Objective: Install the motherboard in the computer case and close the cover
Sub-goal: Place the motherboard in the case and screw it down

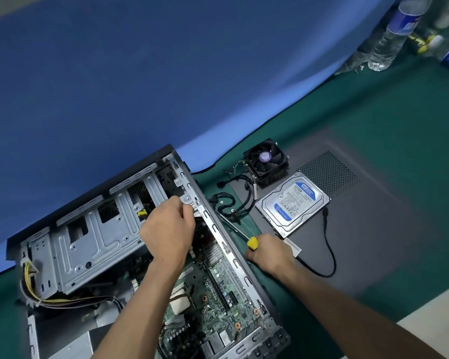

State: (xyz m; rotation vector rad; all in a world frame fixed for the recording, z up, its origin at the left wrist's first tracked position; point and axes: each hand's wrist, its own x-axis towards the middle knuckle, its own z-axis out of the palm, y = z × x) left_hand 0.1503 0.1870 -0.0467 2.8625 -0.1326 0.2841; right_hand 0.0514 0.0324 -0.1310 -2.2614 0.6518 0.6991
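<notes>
An open grey computer case (pixel 94 237) lies on its side on the green mat. The green motherboard (pixel 218 294) sits inside it at the lower right. My left hand (pixel 169 229) reaches into the case by the right rail, its fingers closed at a small metal bracket near the top corner. My right hand (pixel 270 252) rests on the mat just outside the case, closed around a yellow-handled screwdriver (pixel 252 242) whose shaft points up and left along the case rail. The dark cover panel (pixel 368 229) lies flat to the right of the case.
On the cover panel lie a hard drive (pixel 293 203) with a black cable and a black cooling fan (pixel 266 159). A bundle of black cables (pixel 231 203) sits between case and panel. Yellow and black wires (pixel 49 299) hang from the case's left. Water bottles (pixel 394 32) stand far right.
</notes>
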